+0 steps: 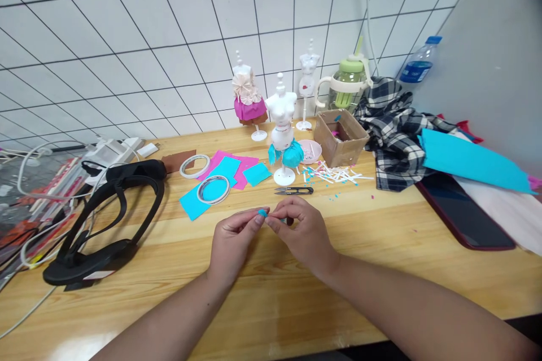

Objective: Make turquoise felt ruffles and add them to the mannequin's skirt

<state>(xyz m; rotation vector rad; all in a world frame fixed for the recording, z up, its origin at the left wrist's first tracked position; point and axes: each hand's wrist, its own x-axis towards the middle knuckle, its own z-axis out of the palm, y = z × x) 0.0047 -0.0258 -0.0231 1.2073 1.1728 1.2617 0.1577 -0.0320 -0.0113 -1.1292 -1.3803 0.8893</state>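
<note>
just before the thread snips (293, 190), left hand (232, 240) and right hand (302, 234) pinch one blue scrap (262, 212) between fingertips, apparently to fold it.

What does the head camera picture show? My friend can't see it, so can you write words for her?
Two bare hands, left hand and right hand, pinch a tiny blue scrap together above a wooden table. Behind them lie small snips and a white mannequin wearing a blue skirt, beside blue and pink paper pieces.
</note>
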